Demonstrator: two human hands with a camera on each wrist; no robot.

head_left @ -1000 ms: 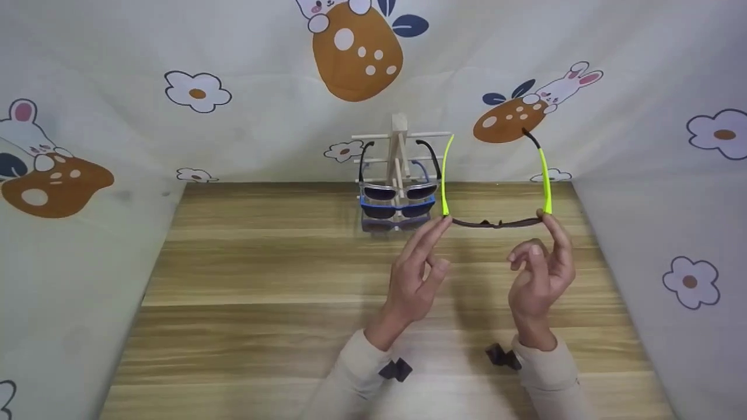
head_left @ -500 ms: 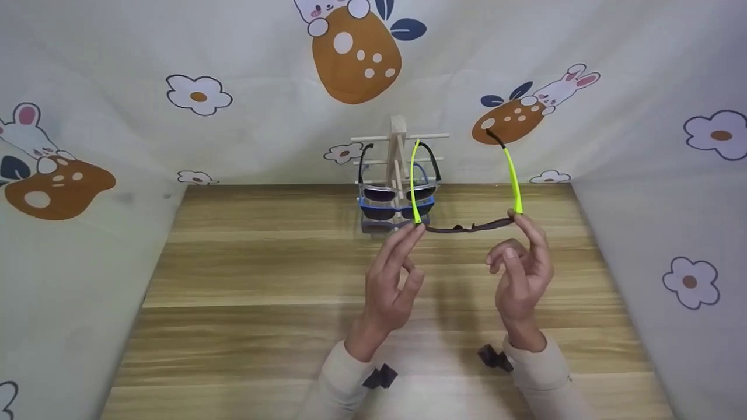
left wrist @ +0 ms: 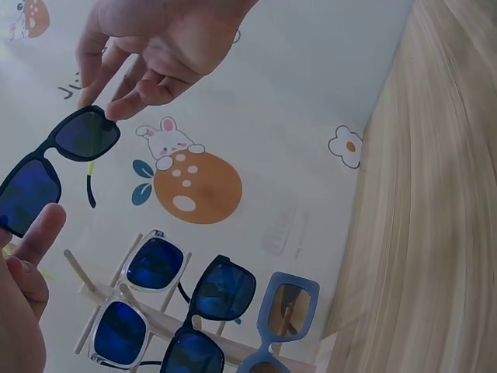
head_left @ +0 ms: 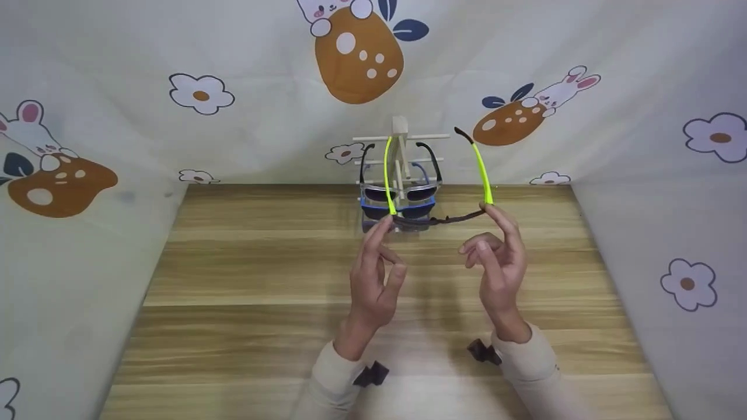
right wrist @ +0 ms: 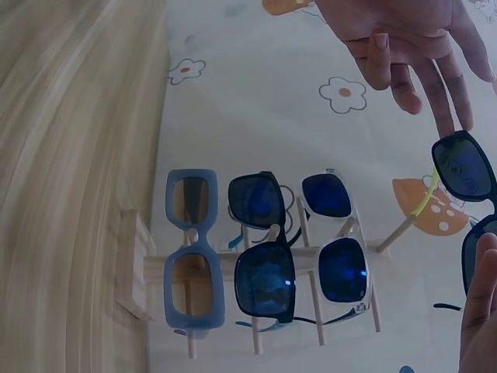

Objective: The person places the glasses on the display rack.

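Note:
Dark-framed sunglasses (right wrist: 466,167) with yellow-green temples (head_left: 483,175) are held up between my two hands in front of a wooden display rack (head_left: 399,128). The extended fingertips of my left hand (head_left: 373,286) touch their left front corner, its thumb standing apart. At the right corner, the index fingertip of my right hand (head_left: 502,274) presses the hinge, while its other fingers bend away from the frame. The temples point to the rack; the left one overlaps the top peg (head_left: 432,136) in the head view.
On the rack hang clear-framed sunglasses (right wrist: 342,270), a dark blue pair (right wrist: 265,280) beneath, and a light-blue pair (right wrist: 192,291) lowest. The rack stands at the back of a wood-grain table (head_left: 233,262). Behind it hangs a printed cloth (head_left: 262,134).
Both hands have carried the yellow-green-templed sunglasses leftward, from beside the rack to partly in front of it. The pairs on the rack have not moved.

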